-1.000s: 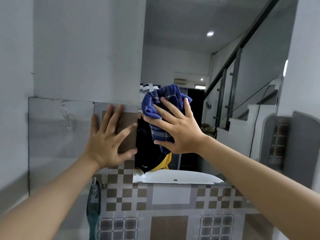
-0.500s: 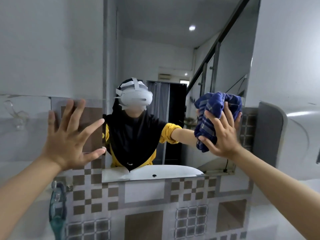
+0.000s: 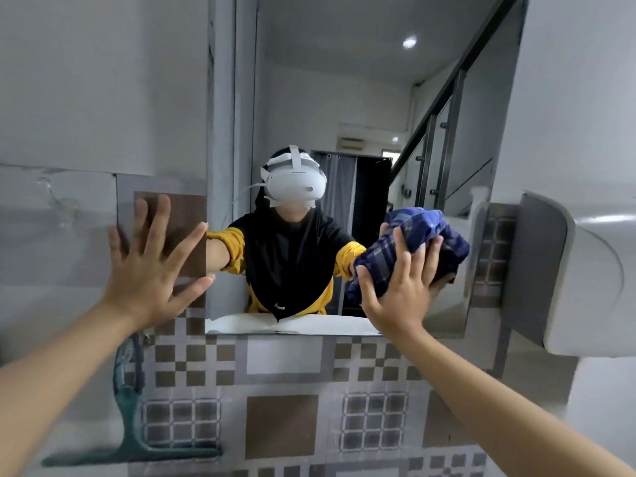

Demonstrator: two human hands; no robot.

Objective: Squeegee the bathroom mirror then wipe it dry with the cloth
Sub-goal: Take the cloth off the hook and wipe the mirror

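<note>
The tall bathroom mirror [image 3: 344, 98] hangs on the wall straight ahead and reflects a person in a white headset. A bunched blue checked cloth [image 3: 413, 242] is pressed against the mirror's lower right part under my right hand [image 3: 402, 280]. My left hand [image 3: 151, 266] lies flat with fingers spread on the tiled wall just left of the mirror's edge. A dark green squeegee [image 3: 132, 438] hangs on the wall below my left hand, blade down.
Patterned brown and grey tiles [image 3: 282, 390] cover the wall under the mirror. A white rounded fixture [image 3: 578, 280] juts out at the right. A clear wall hook [image 3: 58, 204] sits at the left.
My right hand has swept the cloth across the mirror from its left side to its lower right. My view has shifted right and down; the left hand stays on the wall.
</note>
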